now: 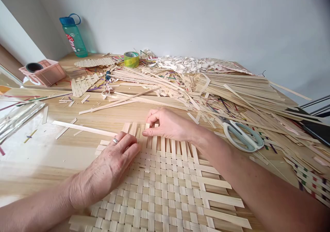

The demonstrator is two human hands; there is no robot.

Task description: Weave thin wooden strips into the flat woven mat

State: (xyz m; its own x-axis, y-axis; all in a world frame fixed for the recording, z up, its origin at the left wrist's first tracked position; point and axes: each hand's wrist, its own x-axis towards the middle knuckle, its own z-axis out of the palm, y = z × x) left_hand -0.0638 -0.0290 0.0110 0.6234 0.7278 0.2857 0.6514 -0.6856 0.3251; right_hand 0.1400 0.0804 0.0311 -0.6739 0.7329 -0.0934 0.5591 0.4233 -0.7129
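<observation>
A woven mat of pale bamboo strips (160,180) lies on the table in front of me, with loose strip ends sticking out along its far and right edges. My left hand (113,159), a ring on one finger, rests at the mat's far left with its fingers curled. A long bamboo strip (84,128) runs from the left in under those fingers. At the far edge, my right hand (167,125) pinches an upright strip end (147,128) between thumb and fingers. The left fingertips are partly hidden, as is the strip's covered part.
White-handled scissors (242,135) lie right of the mat. Behind are bundled bamboo strips (239,87), white shavings (183,64) and a tape roll (131,59). A pink basket (47,74) and a teal bottle (74,39) stand at the back left, near the wall.
</observation>
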